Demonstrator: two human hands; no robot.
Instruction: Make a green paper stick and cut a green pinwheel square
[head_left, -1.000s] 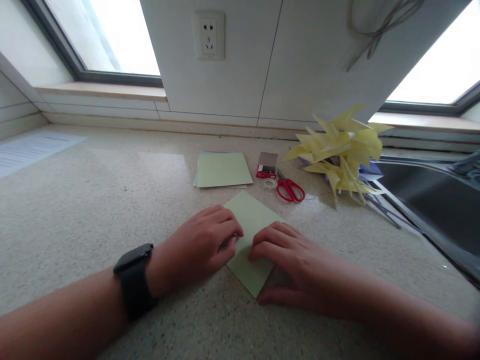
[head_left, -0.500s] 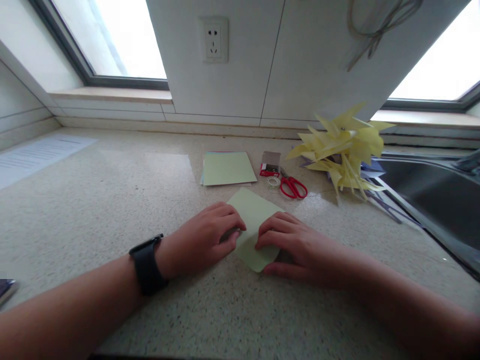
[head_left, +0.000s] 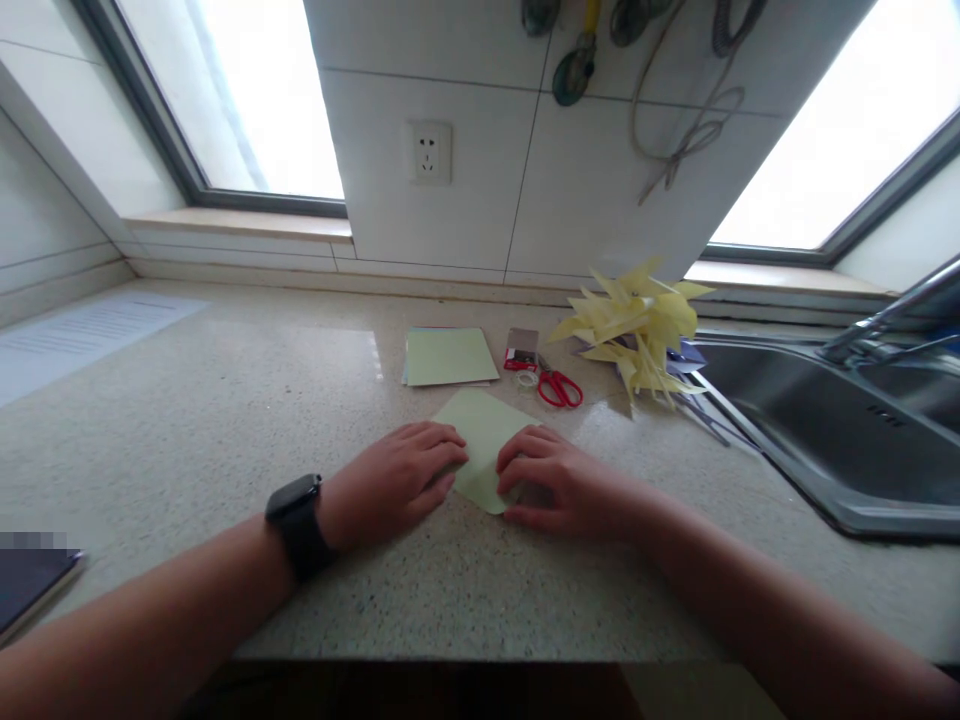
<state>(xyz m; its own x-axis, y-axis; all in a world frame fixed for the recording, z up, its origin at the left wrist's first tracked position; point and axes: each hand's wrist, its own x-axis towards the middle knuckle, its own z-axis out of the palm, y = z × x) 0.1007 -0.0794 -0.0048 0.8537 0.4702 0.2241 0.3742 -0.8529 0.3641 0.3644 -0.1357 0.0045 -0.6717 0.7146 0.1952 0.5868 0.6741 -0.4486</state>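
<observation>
A light green sheet of paper [head_left: 480,440] lies on the speckled countertop [head_left: 225,420], turned cornerwise. My left hand [head_left: 394,480], with a black watch on its wrist, rests on the sheet's left side, fingers curled and pressing down. My right hand [head_left: 555,485] lies on the sheet's right side with its fingertips bent onto the paper and the thumb along the near edge. Both hands hold the sheet flat against the counter.
Behind the sheet lie a stack of green paper [head_left: 448,356], a small red-and-grey box [head_left: 521,349], a tape roll, red scissors [head_left: 559,388] and a pile of yellow paper pinwheels [head_left: 637,325]. A steel sink [head_left: 832,430] is at right, a printed sheet [head_left: 82,335] far left, a dark notebook [head_left: 30,585] near left.
The view has pulled back and tilted up, so the wall hooks and sink show. More of the sheet's near part is covered or folded under; both hands stay pressed on it.
</observation>
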